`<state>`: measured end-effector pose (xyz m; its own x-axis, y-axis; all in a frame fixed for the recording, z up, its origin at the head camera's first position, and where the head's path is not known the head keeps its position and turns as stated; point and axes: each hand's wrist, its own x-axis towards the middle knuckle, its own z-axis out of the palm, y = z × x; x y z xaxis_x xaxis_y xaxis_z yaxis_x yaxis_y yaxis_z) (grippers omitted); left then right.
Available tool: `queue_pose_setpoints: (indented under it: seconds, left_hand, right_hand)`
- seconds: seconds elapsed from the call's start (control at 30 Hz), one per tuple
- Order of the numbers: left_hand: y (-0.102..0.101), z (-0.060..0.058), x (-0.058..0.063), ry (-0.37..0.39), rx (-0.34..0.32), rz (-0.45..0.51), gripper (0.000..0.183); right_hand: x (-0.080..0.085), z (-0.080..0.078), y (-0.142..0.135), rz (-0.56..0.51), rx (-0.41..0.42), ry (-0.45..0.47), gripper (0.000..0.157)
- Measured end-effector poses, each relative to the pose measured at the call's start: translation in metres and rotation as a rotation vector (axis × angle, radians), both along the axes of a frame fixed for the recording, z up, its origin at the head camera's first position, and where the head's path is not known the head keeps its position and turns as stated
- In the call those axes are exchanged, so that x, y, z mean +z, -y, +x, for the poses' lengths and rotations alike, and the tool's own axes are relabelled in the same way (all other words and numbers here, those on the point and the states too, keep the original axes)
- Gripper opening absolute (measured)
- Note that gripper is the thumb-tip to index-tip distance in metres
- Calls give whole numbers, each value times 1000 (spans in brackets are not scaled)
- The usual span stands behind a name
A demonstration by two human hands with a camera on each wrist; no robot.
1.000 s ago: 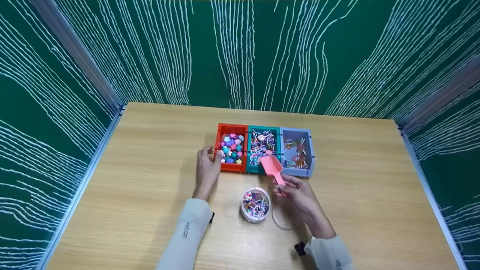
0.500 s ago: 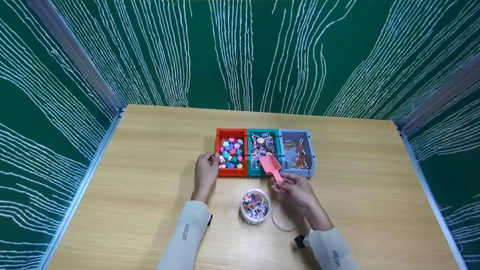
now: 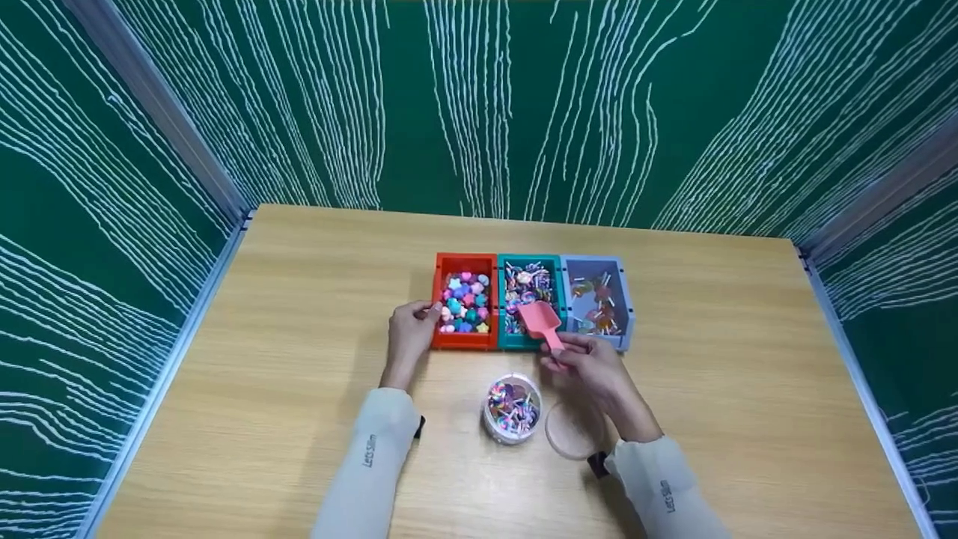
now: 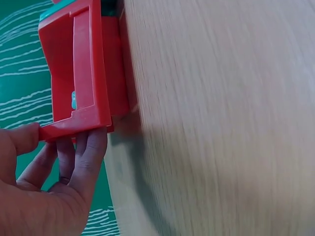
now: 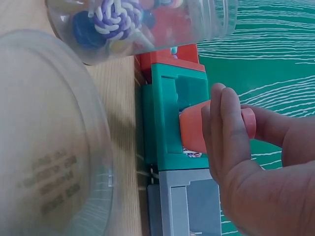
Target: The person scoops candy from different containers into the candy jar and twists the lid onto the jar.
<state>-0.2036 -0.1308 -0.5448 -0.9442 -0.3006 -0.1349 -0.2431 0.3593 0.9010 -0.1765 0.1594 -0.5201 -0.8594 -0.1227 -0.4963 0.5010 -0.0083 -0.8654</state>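
My left hand point(image 3: 410, 337) holds the left wall of the red bin point(image 3: 465, 341), thumb at the rim and fingers beneath it in the left wrist view. Small colourful star-like and round pieces point(image 3: 465, 299) lie inside that bin. In my right hand point(image 3: 595, 370) is the handle of a pink scoop point(image 3: 540, 318), its blade over the front part of the teal bin point(image 3: 518, 343). Striped, candy-like pieces point(image 3: 528, 277) fill much of the teal bin. The right wrist view shows the scoop's blade point(image 5: 193, 127) at that bin's opening; its load is hidden there.
A grey-blue bin point(image 3: 627, 322) with translucent stick pieces adjoins the teal one. Nearer me stands a clear jar point(image 3: 512, 434) of mixed colourful pieces. A round clear lid point(image 3: 575, 430) lies to its right. Green walls point(image 3: 464, 105) with white lines enclose the wooden table point(image 3: 314, 299).
The red bin's back end has come slightly towards me, with my left hand on it. My right hand and the scoop have shifted a little away from me, uncovering more of the lid.
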Motion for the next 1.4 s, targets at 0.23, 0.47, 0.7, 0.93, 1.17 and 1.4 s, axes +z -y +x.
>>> queue_pose_setpoints:
  seconds: [0.23, 0.47, 0.7, 0.93, 1.17, 1.4]
  left_hand:
    - [2, -3, 0, 10, 27, 55, 23]
    - [3, -4, -1, 31, 67, 86, 27]
    - [2, -3, -4, 21, 85, 118, 27]
    - [0, 0, -7, 31, 98, 138, 27]
    - [-1, 1, -6, 10, 60, 117, 24]
    - [0, 0, -4, 8, 34, 120, 25]
  right_hand:
    - [2, -10, 5, 40, 22, -14, 46]
    - [5, -17, 15, 79, 20, -31, 49]
    - [4, -29, 30, 101, -12, -64, 49]
    - [0, -35, 39, 144, -12, -79, 49]
    - [-10, -29, 39, 180, -30, -139, 48]
    - [-11, -27, 40, 231, -5, -200, 46]
